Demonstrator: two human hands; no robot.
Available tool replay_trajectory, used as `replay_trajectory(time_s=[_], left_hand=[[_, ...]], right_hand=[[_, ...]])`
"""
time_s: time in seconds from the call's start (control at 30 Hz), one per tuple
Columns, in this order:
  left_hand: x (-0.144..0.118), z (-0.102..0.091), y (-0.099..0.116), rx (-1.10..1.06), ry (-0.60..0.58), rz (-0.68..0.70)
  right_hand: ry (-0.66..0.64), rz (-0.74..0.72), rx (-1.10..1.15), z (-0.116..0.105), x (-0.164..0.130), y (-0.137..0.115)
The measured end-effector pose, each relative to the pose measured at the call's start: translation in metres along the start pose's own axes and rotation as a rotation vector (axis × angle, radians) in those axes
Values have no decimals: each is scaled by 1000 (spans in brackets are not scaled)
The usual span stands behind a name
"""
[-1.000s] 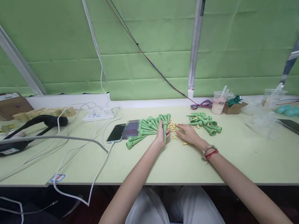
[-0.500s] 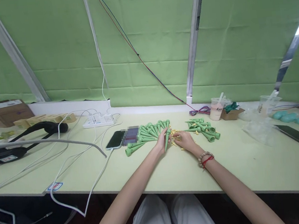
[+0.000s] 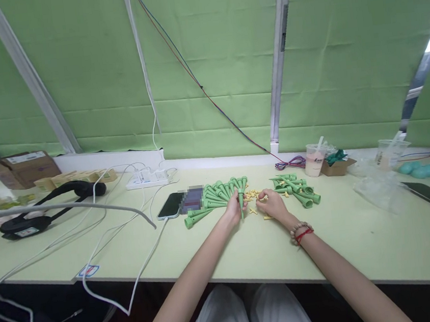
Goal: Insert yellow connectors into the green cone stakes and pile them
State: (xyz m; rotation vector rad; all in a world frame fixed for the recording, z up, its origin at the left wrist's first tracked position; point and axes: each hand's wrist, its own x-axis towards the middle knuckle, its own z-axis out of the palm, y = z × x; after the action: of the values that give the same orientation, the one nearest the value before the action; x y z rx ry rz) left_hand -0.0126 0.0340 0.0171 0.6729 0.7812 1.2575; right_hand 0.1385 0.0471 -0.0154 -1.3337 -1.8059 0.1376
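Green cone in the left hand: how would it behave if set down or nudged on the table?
The green cone looks like rigid moulded plastic, so probably stiff and light. Its round taper suggests it would roll in an arc. Stood on its tip it would likely topple.

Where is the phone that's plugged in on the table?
In the head view the phone lies flat on the table, left of centre, just left of the pile of green cones by the left hand, with the white power strip behind it.

Two phones (one far right); two cups; two cone piles
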Motion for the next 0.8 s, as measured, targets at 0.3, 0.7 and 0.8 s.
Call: replay_trajectory(time_s=[0.3, 0.7, 0.8], left_hand=[[1, -4, 4, 7, -11, -21], [1, -3, 5, 82, -33, -29], [-1, -2, 6, 83, -12, -38]], right_hand=[[85, 119, 260, -2, 3, 8], [121, 346, 784, 2, 4, 6], [128, 374, 782, 1, 4, 6]])
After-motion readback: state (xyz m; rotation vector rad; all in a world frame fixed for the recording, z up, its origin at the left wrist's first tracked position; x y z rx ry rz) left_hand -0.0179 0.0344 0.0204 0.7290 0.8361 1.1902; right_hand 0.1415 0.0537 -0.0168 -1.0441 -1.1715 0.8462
